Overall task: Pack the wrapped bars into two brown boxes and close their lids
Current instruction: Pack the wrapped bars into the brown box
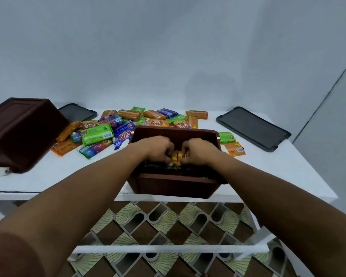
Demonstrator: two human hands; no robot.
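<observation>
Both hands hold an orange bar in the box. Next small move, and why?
Probably set the orange bar down inside the brown box and let go: left hand and right hand pinch it above bars already inside; a pile waits behind.

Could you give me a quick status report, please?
Left hand and right hand gripping an orange bar inside the brown box. Loose bars piled behind. Left lid and right lid off, nothing blocking.

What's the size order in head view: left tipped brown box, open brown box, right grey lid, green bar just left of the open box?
1. tipped brown box and open brown box: alike, nearness differs, unranked.
2. right grey lid.
3. green bar.
</observation>
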